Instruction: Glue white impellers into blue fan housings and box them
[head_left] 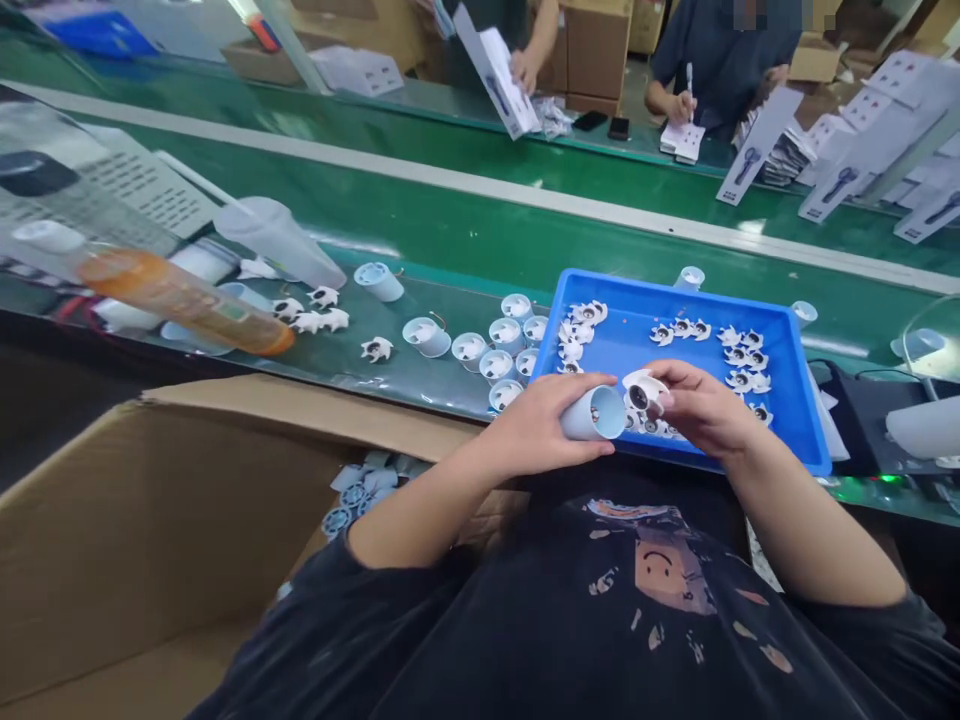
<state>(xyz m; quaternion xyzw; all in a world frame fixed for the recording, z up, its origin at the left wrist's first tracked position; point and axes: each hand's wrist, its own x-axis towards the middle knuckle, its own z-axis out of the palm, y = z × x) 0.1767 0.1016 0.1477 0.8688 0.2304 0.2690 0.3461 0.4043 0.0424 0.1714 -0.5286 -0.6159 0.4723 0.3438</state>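
Observation:
My left hand (541,420) is wrapped round a pale blue cup-shaped housing (596,413), its open end facing right. My right hand (701,408) pinches a small white fan-blade part (643,390) right at that open end. Both hands hover over the near edge of a blue tray (795,420) that holds several more white fan-blade parts (739,352). Several more pale blue housings (495,345) stand on the green bench just left of the tray.
A large open cardboard box (150,520) with more housings inside sits at my left. An orange bottle (180,300) and a clear cup (277,240) lie on the bench. Across the green conveyor (480,220), other people's hands handle white cartons and a pen.

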